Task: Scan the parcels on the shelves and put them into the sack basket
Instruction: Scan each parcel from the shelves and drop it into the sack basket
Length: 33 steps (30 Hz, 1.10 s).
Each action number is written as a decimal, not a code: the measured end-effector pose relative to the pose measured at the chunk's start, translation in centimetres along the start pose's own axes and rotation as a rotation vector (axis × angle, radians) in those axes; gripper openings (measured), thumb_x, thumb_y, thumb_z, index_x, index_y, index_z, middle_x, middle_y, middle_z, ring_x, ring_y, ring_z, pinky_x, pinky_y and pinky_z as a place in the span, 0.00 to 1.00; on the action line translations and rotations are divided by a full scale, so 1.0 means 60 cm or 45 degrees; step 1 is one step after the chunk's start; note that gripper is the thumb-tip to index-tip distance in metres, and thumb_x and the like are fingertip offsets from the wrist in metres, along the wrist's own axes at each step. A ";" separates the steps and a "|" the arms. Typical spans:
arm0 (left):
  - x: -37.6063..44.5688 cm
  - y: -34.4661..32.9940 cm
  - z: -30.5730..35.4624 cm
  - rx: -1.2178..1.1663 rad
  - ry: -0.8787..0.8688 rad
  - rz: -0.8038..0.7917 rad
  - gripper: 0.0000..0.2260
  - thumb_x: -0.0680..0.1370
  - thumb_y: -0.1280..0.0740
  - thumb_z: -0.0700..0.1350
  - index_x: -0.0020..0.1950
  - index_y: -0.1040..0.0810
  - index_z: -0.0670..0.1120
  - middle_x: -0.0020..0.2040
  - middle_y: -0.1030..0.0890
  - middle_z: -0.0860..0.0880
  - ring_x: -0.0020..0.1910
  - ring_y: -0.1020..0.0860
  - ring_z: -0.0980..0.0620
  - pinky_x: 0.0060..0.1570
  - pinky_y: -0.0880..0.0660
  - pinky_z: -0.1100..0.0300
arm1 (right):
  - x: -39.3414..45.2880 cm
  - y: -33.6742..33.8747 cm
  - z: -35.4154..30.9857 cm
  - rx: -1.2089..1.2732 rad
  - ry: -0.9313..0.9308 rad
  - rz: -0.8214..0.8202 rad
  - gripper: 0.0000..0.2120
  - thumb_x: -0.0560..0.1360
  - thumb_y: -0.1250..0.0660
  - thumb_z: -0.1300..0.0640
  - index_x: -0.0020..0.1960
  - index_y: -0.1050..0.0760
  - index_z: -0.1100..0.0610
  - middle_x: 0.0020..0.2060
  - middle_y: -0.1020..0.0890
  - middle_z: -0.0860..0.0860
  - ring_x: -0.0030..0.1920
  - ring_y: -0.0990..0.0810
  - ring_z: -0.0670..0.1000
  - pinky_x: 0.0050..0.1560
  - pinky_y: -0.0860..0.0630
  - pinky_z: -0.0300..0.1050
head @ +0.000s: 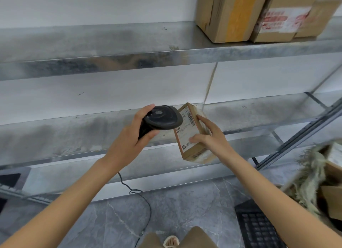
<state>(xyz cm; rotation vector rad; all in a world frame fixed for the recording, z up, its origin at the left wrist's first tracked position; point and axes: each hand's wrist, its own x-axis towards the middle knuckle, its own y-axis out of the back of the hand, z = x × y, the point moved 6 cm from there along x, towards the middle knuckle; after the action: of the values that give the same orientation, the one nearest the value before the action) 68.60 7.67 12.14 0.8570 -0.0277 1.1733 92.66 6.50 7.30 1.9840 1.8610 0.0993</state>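
Left hand (127,136): fingers wrapped round black barcode scanner (162,117); its head overlaps the parcel's label corner
Right hand (209,135): grips small cardboard parcel (192,135), held in front of middle shelf (74,129); barcode label faces up
Upper shelf (111,44): two cardboard boxes (229,14) at right
Sack basket (314,175): lower right, holds parcels
Floor: scanner cable (140,194); black crate (259,227)

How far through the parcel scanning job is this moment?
Some boxes already lie in the sack basket. In hand: the left hand aims the scanner at the small parcel gripped by the right hand. Left: two parcels on the top shelf.
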 end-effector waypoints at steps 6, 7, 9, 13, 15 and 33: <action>0.049 -0.094 0.006 -0.223 0.050 -0.125 0.24 0.79 0.37 0.59 0.72 0.43 0.74 0.53 0.22 0.64 0.40 0.20 0.55 0.38 0.23 0.67 | -0.039 0.077 0.062 0.338 -0.107 0.133 0.42 0.61 0.27 0.51 0.74 0.34 0.44 0.65 0.22 0.47 0.61 0.21 0.50 0.51 0.22 0.39; 0.060 -0.115 0.007 -0.240 0.056 -0.158 0.24 0.79 0.37 0.59 0.72 0.42 0.74 0.50 0.21 0.64 0.39 0.20 0.53 0.37 0.22 0.66 | -0.048 0.095 0.072 0.382 -0.113 0.163 0.42 0.62 0.26 0.53 0.74 0.35 0.44 0.63 0.21 0.47 0.59 0.19 0.48 0.46 0.22 0.36; 0.085 -0.161 0.014 -0.271 0.050 -0.211 0.24 0.78 0.36 0.60 0.71 0.41 0.74 0.47 0.19 0.64 0.36 0.19 0.52 0.36 0.22 0.64 | -0.067 0.133 0.095 0.485 -0.133 0.239 0.41 0.67 0.24 0.58 0.76 0.35 0.46 0.60 0.19 0.45 0.51 0.16 0.43 0.42 0.22 0.32; 0.139 -0.267 0.061 -0.362 -0.060 -0.290 0.24 0.81 0.34 0.54 0.71 0.40 0.73 0.44 0.19 0.61 0.34 0.20 0.51 0.35 0.22 0.64 | -0.118 0.216 0.146 0.672 -0.170 0.425 0.42 0.63 0.24 0.57 0.76 0.34 0.46 0.61 0.18 0.47 0.54 0.16 0.46 0.50 0.19 0.39; 0.158 -0.324 0.092 -0.423 -0.111 -0.337 0.24 0.82 0.34 0.50 0.72 0.39 0.71 0.43 0.19 0.57 0.33 0.21 0.50 0.35 0.20 0.58 | -0.148 0.251 0.179 0.769 -0.205 0.528 0.41 0.65 0.24 0.58 0.75 0.33 0.45 0.61 0.18 0.47 0.56 0.16 0.49 0.57 0.19 0.47; 0.293 -0.694 0.295 -0.753 -0.167 -0.591 0.25 0.76 0.34 0.62 0.71 0.38 0.72 0.43 0.17 0.51 0.30 0.20 0.48 0.36 0.21 0.53 | -0.283 0.576 0.312 1.012 -0.021 1.195 0.40 0.63 0.23 0.52 0.73 0.32 0.39 0.62 0.19 0.44 0.58 0.16 0.51 0.53 0.18 0.50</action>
<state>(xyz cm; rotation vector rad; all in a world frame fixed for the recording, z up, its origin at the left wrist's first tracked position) 116.98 6.09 8.33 0.3792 -0.2577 0.6142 129.48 -15.25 6.04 3.2202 0.8231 -0.4523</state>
